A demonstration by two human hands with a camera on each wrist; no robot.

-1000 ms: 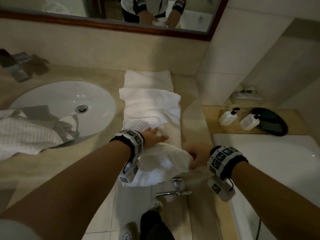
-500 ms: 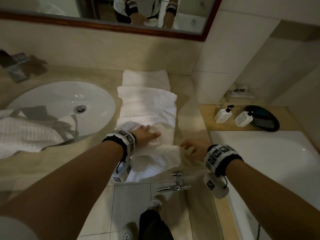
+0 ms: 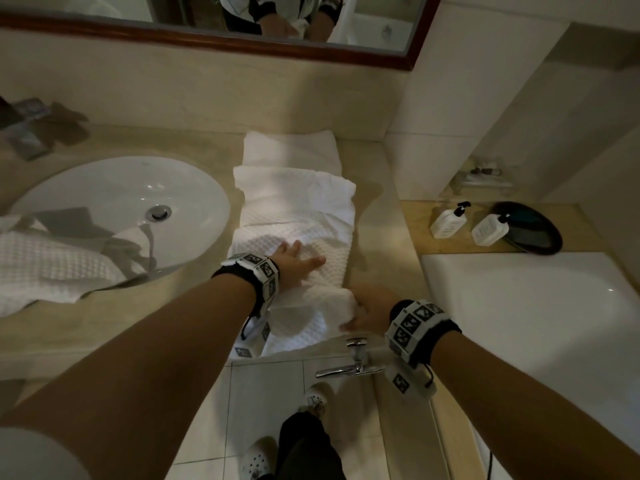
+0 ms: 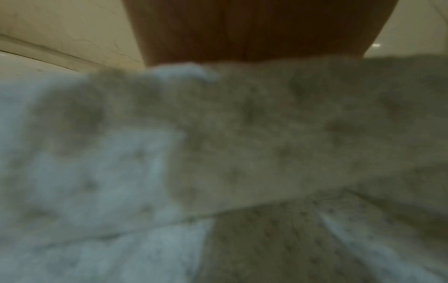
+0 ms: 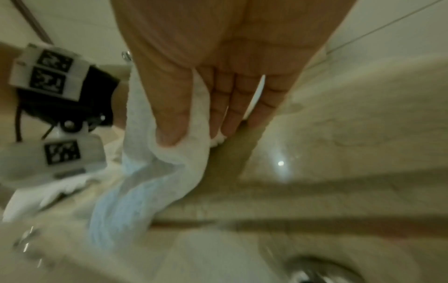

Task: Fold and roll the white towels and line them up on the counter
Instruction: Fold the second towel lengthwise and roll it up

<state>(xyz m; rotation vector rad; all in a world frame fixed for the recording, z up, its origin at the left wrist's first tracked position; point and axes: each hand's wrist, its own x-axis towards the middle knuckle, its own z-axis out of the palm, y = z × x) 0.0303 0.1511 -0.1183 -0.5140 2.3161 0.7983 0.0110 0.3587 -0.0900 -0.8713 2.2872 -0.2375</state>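
Your left hand (image 3: 294,263) lies flat, fingers straight, on the white towel (image 3: 301,216) just right of the sink (image 3: 121,206); your right hand (image 3: 372,310) pinches its near right edge. The left wrist view blurs into fabric, fingers hidden.

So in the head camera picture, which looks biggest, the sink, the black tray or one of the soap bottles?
Largest to smallest, as they look:
1. sink
2. black tray
3. soap bottle
The two bottles look about alike, so either fits third.
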